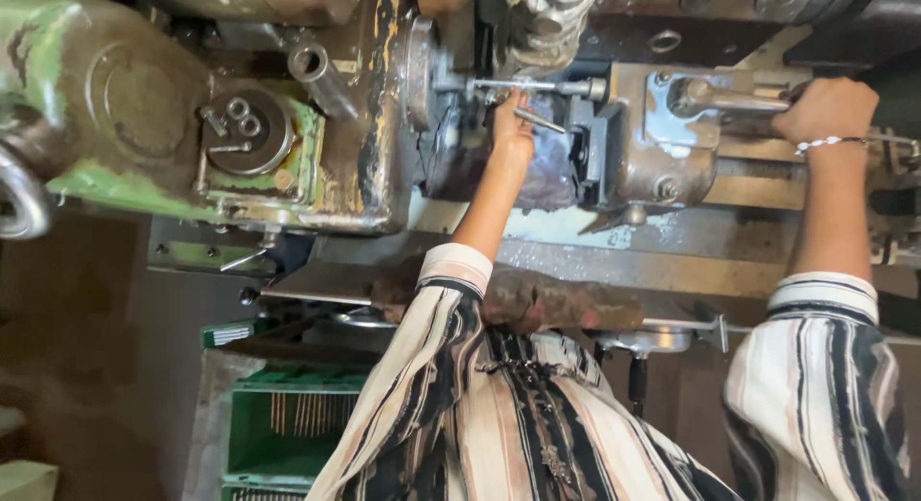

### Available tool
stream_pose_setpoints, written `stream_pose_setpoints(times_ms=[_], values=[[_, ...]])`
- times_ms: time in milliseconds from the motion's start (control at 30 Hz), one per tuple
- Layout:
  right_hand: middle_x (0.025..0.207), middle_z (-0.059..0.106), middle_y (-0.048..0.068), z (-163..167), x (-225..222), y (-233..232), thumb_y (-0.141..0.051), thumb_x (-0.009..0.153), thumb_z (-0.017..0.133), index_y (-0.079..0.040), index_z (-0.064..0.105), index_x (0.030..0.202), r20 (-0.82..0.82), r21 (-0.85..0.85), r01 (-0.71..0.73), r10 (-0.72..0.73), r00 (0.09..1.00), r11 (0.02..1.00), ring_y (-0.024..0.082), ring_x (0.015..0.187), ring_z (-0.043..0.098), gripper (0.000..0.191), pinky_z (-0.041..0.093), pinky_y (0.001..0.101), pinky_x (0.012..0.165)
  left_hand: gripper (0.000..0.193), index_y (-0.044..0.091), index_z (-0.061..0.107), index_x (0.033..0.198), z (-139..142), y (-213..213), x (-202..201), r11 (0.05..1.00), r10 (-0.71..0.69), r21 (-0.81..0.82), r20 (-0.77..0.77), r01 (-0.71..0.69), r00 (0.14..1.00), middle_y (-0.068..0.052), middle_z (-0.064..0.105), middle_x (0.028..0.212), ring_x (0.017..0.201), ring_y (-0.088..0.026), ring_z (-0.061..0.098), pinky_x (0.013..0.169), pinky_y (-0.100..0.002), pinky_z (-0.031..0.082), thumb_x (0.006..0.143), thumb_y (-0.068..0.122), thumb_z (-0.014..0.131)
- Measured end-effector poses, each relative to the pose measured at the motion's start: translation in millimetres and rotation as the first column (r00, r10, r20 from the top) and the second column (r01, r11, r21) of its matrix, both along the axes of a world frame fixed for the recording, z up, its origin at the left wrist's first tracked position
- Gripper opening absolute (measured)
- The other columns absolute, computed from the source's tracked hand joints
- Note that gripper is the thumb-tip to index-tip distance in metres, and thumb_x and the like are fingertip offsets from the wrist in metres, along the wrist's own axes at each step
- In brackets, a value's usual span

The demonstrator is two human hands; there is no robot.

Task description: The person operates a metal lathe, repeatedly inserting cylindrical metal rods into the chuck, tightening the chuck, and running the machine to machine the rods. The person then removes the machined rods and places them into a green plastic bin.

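— Two striped sleeves (pixel 499 405) fill the near view; what's below?
— Green crate (pixel 288 424) of rods. Farther, left hand (pixel 511 127) pinches a thin metal rod (pixel 539 120) at the lathe chuck (pixel 427 74); right hand (pixel 827 109) fists around a lever (pixel 729 100).

thin bright steel rod (pixel 523 83) | horizontal, upper centre of frame, one end in the blurred chuck | grey metal lever handle (pixel 734 101) | upper right, horizontal, gripped at its right end
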State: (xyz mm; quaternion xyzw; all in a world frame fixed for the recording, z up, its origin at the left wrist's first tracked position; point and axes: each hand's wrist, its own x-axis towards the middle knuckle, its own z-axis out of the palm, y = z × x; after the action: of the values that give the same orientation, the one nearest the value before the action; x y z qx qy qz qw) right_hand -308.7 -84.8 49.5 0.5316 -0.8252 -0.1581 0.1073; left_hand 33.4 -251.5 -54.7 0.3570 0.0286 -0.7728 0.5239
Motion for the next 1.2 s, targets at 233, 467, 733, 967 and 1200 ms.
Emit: stream_pose_setpoints(times_ms=[233, 467, 733, 967, 1200], values=[[0.077, 0.076, 0.017, -37.4, -11.6, 54.8, -0.036, 0.085, 0.072, -0.01, 0.08, 0.079, -0.087, -0.123, 0.064, -0.075, 0.993, 0.99, 0.034, 0.077, 0.074, 0.028, 0.056, 0.0397, 0.072, 0.02, 0.011, 0.067, 0.099, -0.2, -8.5, -22.5, 0.999, -0.028, -0.04, -0.071, 0.026, 0.997, -0.003, 0.067, 0.092, 0.084, -0.019, 0.061, 0.069, -0.034, 0.049, 0.083, 0.02, 0.075], [0.073, 0.075, 0.015, -43.0, -29.2, 81.3, -0.046, 0.081, 0.08, -0.008, 0.079, 0.075, -0.142, -0.132, 0.003, -0.021, 0.99, 0.991, 0.032, 0.071, 0.074, 0.039, 0.054, 0.0389, 0.065, 0.014, 0.022, 0.057, 0.1, -24.8, 52.1, -19.6, 0.987, -0.161, -0.012, -0.056, 0.16, 0.985, -0.005, 0.06, 0.083, 0.077, -0.026, 0.057, 0.059, -0.038, 0.041, 0.091, 0.019, 0.068], [0.07, 0.074, 0.013, -37.1, -46.7, 97.9, -0.038, 0.074, 0.081, -0.013, 0.08, 0.073, -0.102, -0.167, -0.012, -0.005, 0.995, 0.986, 0.032, 0.069, 0.072, 0.025, 0.053, 0.0383, 0.065, 0.019, 0.027, 0.061, 0.11, -14.5, 103.8, -34.7, 0.975, 0.22, 0.006, -0.157, -0.222, 0.963, 0.007, 0.064, 0.111, 0.105, -0.015, 0.057, 0.091, -0.04, 0.041, 0.095, 0.023, 0.07], [0.069, 0.072, 0.015, -30.4, -62.0, 119.3, -0.036, 0.066, 0.082, -0.013, 0.079, 0.074, -0.051, -0.253, -0.013, 0.0, 0.999, 0.967, 0.034, 0.068, 0.071, 0.024, 0.054, 0.0382, 0.067, 0.024, 0.026, 0.064, 0.112, 0.4, 120.9, -45.1, 0.975, 0.222, 0.016, -0.115, -0.221, 0.968, 0.006, 0.062, 0.111, 0.109, -0.018, 0.055, 0.093, -0.047, 0.045, 0.09, 0.024, 0.073], [0.068, 0.072, 0.014, -24.4, -68.7, 138.7, -0.03, 0.068, 0.077, -0.014, 0.077, 0.07, -0.07, -0.287, -0.042, 0.023, 0.997, 0.957, 0.033, 0.071, 0.071, 0.017, 0.055, 0.0392, 0.072, 0.026, 0.013, 0.066, 0.116, 8.7, 136.8, -49.2, 0.975, 0.221, 0.009, -0.153, -0.222, 0.963, 0.001, 0.062, 0.118, 0.116, -0.02, 0.057, 0.097, -0.051, 0.047, 0.093, 0.025, 0.068]])
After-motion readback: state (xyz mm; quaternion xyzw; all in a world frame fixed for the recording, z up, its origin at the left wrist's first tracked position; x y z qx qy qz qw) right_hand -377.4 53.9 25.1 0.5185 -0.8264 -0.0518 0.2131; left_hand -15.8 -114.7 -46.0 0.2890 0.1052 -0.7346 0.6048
